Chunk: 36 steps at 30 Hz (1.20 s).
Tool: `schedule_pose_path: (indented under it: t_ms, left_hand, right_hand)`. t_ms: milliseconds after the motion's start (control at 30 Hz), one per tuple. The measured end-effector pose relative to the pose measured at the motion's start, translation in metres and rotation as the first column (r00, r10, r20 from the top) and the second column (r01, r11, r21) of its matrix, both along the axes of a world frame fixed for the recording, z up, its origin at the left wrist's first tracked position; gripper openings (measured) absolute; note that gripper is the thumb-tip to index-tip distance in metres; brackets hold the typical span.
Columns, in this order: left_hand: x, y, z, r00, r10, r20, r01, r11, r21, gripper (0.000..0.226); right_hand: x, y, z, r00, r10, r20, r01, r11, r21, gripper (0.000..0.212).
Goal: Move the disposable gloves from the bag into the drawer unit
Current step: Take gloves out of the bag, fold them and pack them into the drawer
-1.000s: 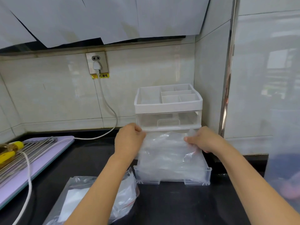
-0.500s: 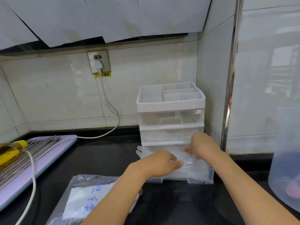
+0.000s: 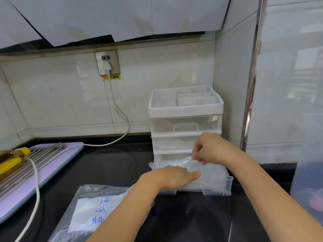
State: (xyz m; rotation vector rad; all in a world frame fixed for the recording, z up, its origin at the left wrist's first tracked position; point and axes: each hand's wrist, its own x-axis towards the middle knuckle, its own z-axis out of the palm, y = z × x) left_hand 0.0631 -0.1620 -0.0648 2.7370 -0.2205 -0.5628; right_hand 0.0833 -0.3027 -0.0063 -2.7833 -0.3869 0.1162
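A white-and-clear drawer unit [image 3: 185, 110] stands against the right wall, its bottom drawer [image 3: 229, 185] pulled out. Crumpled clear disposable gloves [image 3: 212, 173] lie in that drawer, one edge poking over its left side. My left hand [image 3: 176, 176] lies flat on the gloves with fingers straight, pressing them down. My right hand [image 3: 208, 148] hovers over the drawer's back part, fingers curled and pinching glove film. The clear bag [image 3: 90, 208] with blue writing and a white insert lies on the black counter in front, partly under my left forearm.
A lilac board [image 3: 52, 165] with a metal rack and a yellow-capped oil bottle [image 3: 12, 158] sits at the left. A white cord [image 3: 120, 112] runs from the wall socket across the counter. A translucent container [image 3: 307, 186] stands at the right edge.
The gloves, held up in front of the unit a second ago, now lie in the drawer. My left hand has dropped flat onto them; my right hand rose slightly at the back.
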Motion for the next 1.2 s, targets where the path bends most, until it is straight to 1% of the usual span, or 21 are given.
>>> schedule_pose_path:
  t_ms: [33,67,133,200,267,367,500,567,633,733,833,900,967,1033,1100,1167,1200]
  left_hand:
    - [0.001,0.001,-0.002,1.000,-0.009,-0.002,0.009,1.000,0.007,0.077]
    - [0.002,0.001,-0.003,1.000,-0.019,-0.006,0.019,1.000,0.004,0.074]
    - [0.004,0.002,-0.006,1.000,-0.024,-0.006,0.024,1.000,-0.020,0.063]
    - [0.006,0.002,-0.005,1.000,-0.029,-0.001,0.029,0.999,-0.028,0.053]
    - [0.007,0.001,-0.003,0.999,-0.039,-0.003,0.039,0.999,-0.016,0.048]
    - [0.008,0.001,0.002,0.999,-0.042,-0.009,0.042,0.999,-0.004,0.048]
    - [0.010,-0.001,0.004,0.999,-0.036,0.015,0.036,0.999,0.016,0.047]
    - [0.012,-0.002,0.005,0.999,-0.023,0.042,0.023,1.000,-0.004,0.044]
    - [0.014,-0.003,0.006,0.997,-0.021,0.074,0.024,0.999,-0.028,0.045]
    - [0.017,-0.006,0.005,0.996,-0.037,0.080,0.040,0.999,-0.035,0.050]
    - [0.019,-0.004,0.002,0.997,-0.041,0.064,0.044,0.998,-0.042,0.056]
    - [0.020,-0.001,0.003,0.999,-0.041,0.033,0.043,0.997,-0.067,0.056]
    - [0.021,0.001,0.005,1.000,-0.022,0.008,0.023,0.991,-0.133,0.048]
    - [0.023,0.004,0.004,0.999,0.033,-0.004,-0.033,0.972,-0.233,0.037]
    - [0.026,0.005,0.000,0.996,0.084,-0.013,-0.084,0.955,-0.284,0.032]
    - [0.026,0.003,0.001,0.994,0.105,-0.008,-0.103,0.957,-0.272,0.030]
    - [0.025,0.002,0.003,0.994,0.107,-0.001,-0.104,0.966,-0.237,0.032]
  right_hand:
    - [-0.001,0.004,-0.006,0.994,0.060,-0.092,-0.065,0.997,-0.052,0.015]
    - [0.001,0.008,-0.015,0.985,0.090,-0.145,-0.109,0.986,-0.129,0.020]
    - [0.009,0.013,-0.032,0.979,0.104,-0.175,-0.146,0.958,-0.248,0.030]
    - [0.019,0.013,-0.046,0.978,0.092,-0.187,-0.141,0.951,-0.273,0.034]
    - [0.025,0.010,-0.051,0.976,0.082,-0.201,-0.131,0.961,-0.245,0.035]
    - [0.030,0.007,-0.057,0.976,0.078,-0.202,-0.118,0.974,-0.196,0.034]
    - [0.037,0.006,-0.063,0.980,0.059,-0.193,-0.090,0.983,-0.159,0.027]
    - [0.039,0.005,-0.063,0.984,0.040,-0.175,-0.058,0.993,-0.100,0.031]
    - [0.041,0.002,-0.064,0.983,0.072,-0.167,-0.080,0.996,-0.039,0.031]
    - [0.041,0.001,-0.067,0.981,0.120,-0.150,-0.116,0.993,0.040,0.020]
    - [0.038,0.002,-0.067,0.983,0.128,-0.133,-0.118,0.990,0.081,0.031]
    - [0.037,0.003,-0.064,0.979,0.126,-0.160,-0.113,0.990,0.089,0.041]
    - [0.036,0.007,-0.062,0.966,0.131,-0.223,-0.105,0.987,0.126,0.047]
    - [0.038,0.011,-0.067,0.949,0.144,-0.279,-0.065,0.960,0.274,0.044]
    - [0.040,0.014,-0.072,0.940,0.083,-0.332,0.061,0.914,0.400,0.039]
    - [0.041,0.015,-0.075,0.936,0.044,-0.348,0.106,0.910,0.400,0.035]
    - [0.040,0.015,-0.074,0.936,0.052,-0.348,0.080,0.931,0.356,0.034]
